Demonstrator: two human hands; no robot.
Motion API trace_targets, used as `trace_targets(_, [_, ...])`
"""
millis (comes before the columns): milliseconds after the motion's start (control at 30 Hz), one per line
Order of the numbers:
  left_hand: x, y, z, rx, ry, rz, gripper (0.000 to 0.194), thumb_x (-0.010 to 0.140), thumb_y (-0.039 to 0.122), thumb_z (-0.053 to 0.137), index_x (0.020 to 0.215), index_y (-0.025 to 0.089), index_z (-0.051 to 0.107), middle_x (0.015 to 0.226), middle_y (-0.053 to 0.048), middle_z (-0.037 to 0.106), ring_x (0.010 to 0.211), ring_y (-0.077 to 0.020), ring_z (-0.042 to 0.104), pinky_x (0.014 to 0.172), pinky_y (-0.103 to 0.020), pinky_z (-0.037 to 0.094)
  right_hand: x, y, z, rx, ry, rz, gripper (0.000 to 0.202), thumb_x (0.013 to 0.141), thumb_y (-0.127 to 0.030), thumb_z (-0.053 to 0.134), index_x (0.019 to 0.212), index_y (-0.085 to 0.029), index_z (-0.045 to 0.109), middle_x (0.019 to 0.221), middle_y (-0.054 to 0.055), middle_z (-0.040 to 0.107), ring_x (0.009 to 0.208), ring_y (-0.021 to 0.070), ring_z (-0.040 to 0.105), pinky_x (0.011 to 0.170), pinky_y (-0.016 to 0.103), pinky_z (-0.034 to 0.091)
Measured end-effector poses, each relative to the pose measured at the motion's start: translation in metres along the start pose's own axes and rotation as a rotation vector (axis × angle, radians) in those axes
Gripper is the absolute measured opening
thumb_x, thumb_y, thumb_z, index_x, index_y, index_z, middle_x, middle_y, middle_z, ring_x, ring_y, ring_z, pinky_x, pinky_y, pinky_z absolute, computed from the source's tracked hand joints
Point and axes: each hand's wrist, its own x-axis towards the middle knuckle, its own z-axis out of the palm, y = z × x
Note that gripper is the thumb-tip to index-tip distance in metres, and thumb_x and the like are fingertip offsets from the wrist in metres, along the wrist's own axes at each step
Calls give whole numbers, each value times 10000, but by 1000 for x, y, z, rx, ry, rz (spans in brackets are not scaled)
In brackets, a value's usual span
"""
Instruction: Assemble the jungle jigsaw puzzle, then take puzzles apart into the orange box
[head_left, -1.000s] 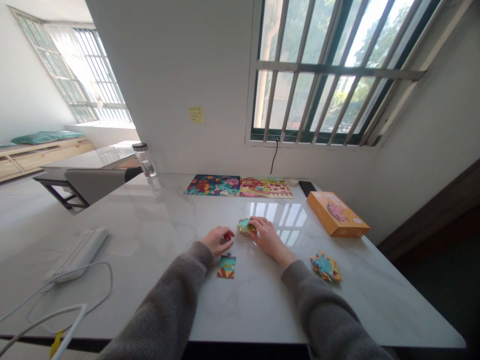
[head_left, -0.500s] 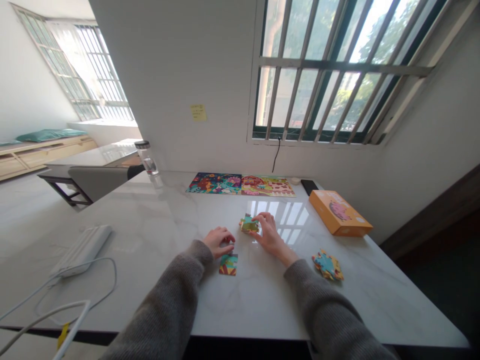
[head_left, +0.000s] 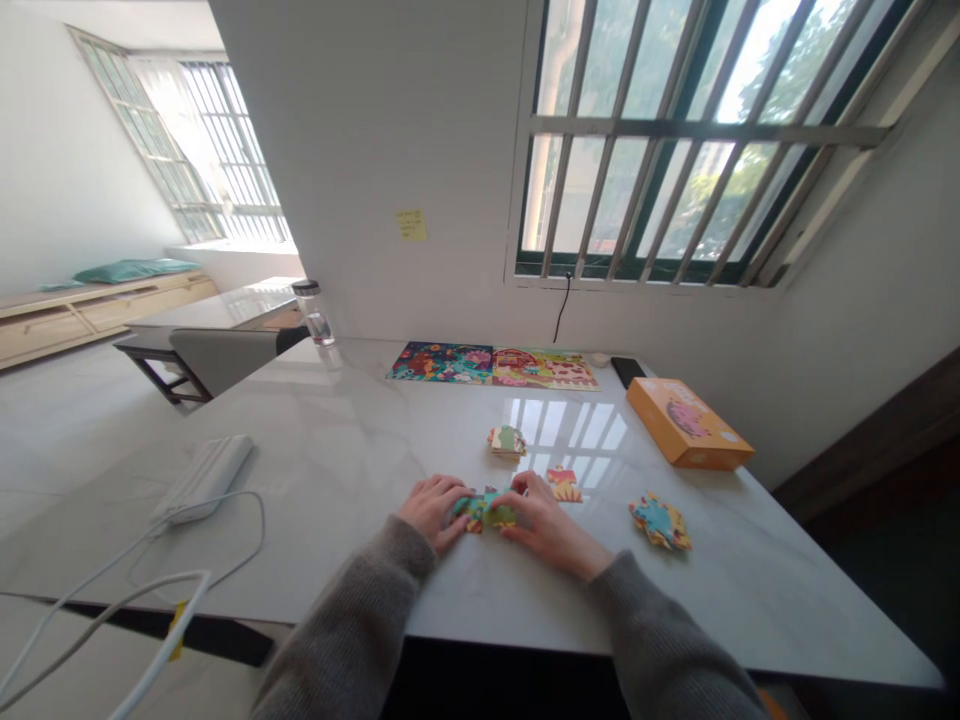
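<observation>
Near the front middle of the table, my left hand has its thumb and fingers closed on a green and orange puzzle piece. Right beside it, my right hand pinches a green puzzle piece between thumb and fingers. The two pieces lie edge to edge; whether they interlock is too small to tell. Behind the hands stands a small stack of puzzle pieces. A red and yellow piece lies behind my right hand. Farther right is a loose pile of puzzle pieces.
Two colourful picture sheets lie along the wall, near a black phone. An orange box sits at the right. At the left are a white power strip with cables and a clear bottle.
My right hand has moved from the stack toward my left hand with a green piece. My left hand has closed on the piece in front of it. A red and yellow piece now shows.
</observation>
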Motion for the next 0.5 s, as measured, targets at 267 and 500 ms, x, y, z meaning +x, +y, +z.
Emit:
trace_targets(267, [-19, 7, 6, 11, -9, 4, 326, 824, 321, 657, 1145, 269, 656, 1218, -55, 638, 1148, -268, 539, 994, -435, 429, -13, -9, -3, -42, -45, 6, 302, 857, -232, 705, 1134, -347, 678, 1153, 50, 490, 1124, 231, 503, 1032, 417, 439])
trace_targets(500, [-23, 12, 2, -7, -22, 14, 273, 857, 325, 643, 1127, 325, 685, 1235, -37, 609, 1163, -268, 519, 1022, -444, 410, -20, -13, 0, -38, -41, 14, 348, 856, -184, 674, 1154, -364, 675, 1177, 56, 496, 1157, 248, 489, 1053, 447, 432])
